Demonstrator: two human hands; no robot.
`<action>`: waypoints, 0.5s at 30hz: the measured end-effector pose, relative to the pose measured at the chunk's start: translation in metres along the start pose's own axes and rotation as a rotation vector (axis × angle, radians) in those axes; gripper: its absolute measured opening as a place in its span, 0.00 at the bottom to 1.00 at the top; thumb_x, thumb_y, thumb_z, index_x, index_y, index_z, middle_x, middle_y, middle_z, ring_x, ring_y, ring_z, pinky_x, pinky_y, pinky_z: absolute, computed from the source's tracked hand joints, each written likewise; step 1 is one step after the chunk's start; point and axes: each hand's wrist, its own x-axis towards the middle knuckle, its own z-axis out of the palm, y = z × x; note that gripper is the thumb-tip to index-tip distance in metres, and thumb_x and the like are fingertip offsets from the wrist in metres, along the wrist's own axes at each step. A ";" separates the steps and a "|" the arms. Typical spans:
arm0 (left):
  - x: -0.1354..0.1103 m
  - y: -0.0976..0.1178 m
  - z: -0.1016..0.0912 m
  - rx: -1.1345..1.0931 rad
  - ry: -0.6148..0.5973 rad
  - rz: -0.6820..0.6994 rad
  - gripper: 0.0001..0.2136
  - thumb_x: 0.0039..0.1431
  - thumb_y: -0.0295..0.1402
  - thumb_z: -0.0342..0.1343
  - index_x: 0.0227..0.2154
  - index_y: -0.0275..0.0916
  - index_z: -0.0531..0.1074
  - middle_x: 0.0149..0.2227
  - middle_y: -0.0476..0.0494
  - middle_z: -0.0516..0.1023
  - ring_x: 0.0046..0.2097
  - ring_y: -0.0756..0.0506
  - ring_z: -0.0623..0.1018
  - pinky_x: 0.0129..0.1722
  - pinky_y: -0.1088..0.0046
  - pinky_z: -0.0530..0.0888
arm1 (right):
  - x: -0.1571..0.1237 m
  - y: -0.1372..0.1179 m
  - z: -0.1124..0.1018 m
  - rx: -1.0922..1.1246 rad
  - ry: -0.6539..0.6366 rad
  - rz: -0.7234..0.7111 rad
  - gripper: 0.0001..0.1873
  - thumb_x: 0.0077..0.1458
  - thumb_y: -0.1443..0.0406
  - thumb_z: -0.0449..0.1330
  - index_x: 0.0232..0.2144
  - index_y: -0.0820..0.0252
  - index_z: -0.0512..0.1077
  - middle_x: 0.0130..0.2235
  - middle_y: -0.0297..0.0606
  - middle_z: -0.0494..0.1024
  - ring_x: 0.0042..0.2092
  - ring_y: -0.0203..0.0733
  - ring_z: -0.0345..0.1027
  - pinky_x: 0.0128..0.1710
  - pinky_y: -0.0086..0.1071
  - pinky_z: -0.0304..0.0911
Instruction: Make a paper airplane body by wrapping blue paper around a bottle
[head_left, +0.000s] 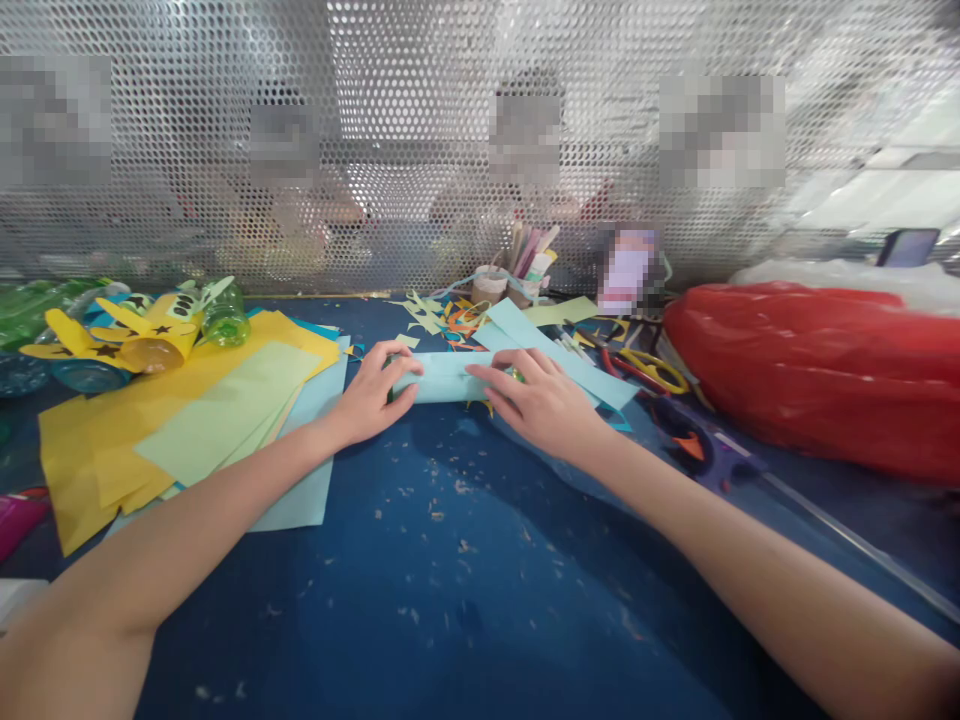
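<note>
A roll of light blue paper [442, 378] lies across the blue table [450, 560], wrapped round something green that shows at its right end. My left hand [373, 393] curls round the roll's left end. My right hand [536, 400] presses on its right part with fingers bent over it. More light blue paper [555, 350] trails from the roll towards the back right.
Yellow, green and blue paper sheets [202, 420] lie at the left, with decorated plastic bottles [142, 335] behind them. Scissors [645, 368] and paper scraps sit to the right, beside a red plastic bag [810, 370]. A perforated metal screen [450, 130] closes off the back; people sit beyond it.
</note>
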 end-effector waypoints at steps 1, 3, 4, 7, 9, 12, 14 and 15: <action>0.000 0.000 0.000 -0.001 0.000 -0.002 0.07 0.62 0.31 0.49 0.43 0.42 0.65 0.47 0.41 0.62 0.52 0.42 0.66 0.55 0.58 0.66 | 0.000 0.000 0.000 0.010 0.001 -0.004 0.18 0.64 0.62 0.48 0.51 0.57 0.71 0.45 0.46 0.70 0.45 0.48 0.62 0.46 0.42 0.62; 0.000 0.000 0.000 -0.005 -0.001 -0.003 0.07 0.62 0.31 0.49 0.43 0.42 0.65 0.47 0.41 0.62 0.52 0.42 0.66 0.55 0.58 0.66 | 0.000 0.001 0.000 0.030 -0.002 -0.010 0.17 0.64 0.62 0.49 0.50 0.57 0.72 0.45 0.46 0.71 0.45 0.48 0.62 0.46 0.43 0.63; 0.000 0.000 0.000 -0.008 -0.002 -0.003 0.07 0.62 0.32 0.48 0.43 0.42 0.65 0.47 0.41 0.62 0.52 0.42 0.66 0.55 0.58 0.66 | 0.000 0.002 0.000 0.042 -0.001 -0.009 0.17 0.64 0.62 0.49 0.51 0.57 0.71 0.45 0.46 0.71 0.45 0.48 0.62 0.46 0.43 0.63; 0.000 0.000 -0.001 -0.007 -0.004 0.004 0.08 0.63 0.32 0.47 0.44 0.42 0.65 0.48 0.41 0.62 0.52 0.42 0.66 0.55 0.57 0.66 | 0.001 0.003 0.001 0.089 0.010 0.001 0.18 0.64 0.63 0.48 0.52 0.59 0.70 0.45 0.47 0.71 0.45 0.47 0.63 0.47 0.43 0.64; 0.000 0.000 -0.001 0.000 -0.008 0.007 0.08 0.63 0.32 0.47 0.44 0.43 0.65 0.48 0.41 0.61 0.53 0.42 0.66 0.55 0.58 0.66 | 0.001 0.005 0.001 0.123 0.021 0.001 0.17 0.64 0.63 0.48 0.50 0.60 0.72 0.45 0.46 0.72 0.45 0.46 0.64 0.47 0.43 0.65; -0.001 0.000 -0.001 0.000 -0.015 0.004 0.07 0.63 0.31 0.48 0.43 0.44 0.65 0.48 0.42 0.61 0.53 0.42 0.65 0.55 0.57 0.66 | 0.001 0.009 0.000 0.202 0.072 0.016 0.16 0.63 0.65 0.49 0.46 0.59 0.74 0.43 0.45 0.75 0.44 0.46 0.67 0.46 0.42 0.66; -0.001 0.000 -0.001 -0.002 -0.012 0.001 0.07 0.62 0.31 0.48 0.42 0.44 0.65 0.48 0.42 0.61 0.53 0.42 0.66 0.55 0.57 0.66 | 0.002 0.013 -0.002 0.254 0.135 0.067 0.14 0.63 0.66 0.49 0.43 0.59 0.74 0.40 0.44 0.77 0.43 0.45 0.69 0.45 0.42 0.67; -0.001 -0.001 -0.001 -0.004 -0.008 0.001 0.07 0.62 0.31 0.48 0.43 0.44 0.65 0.48 0.42 0.61 0.53 0.42 0.66 0.55 0.57 0.66 | 0.002 0.014 -0.002 0.269 0.165 0.101 0.14 0.62 0.67 0.50 0.42 0.59 0.74 0.39 0.43 0.78 0.42 0.45 0.70 0.44 0.42 0.68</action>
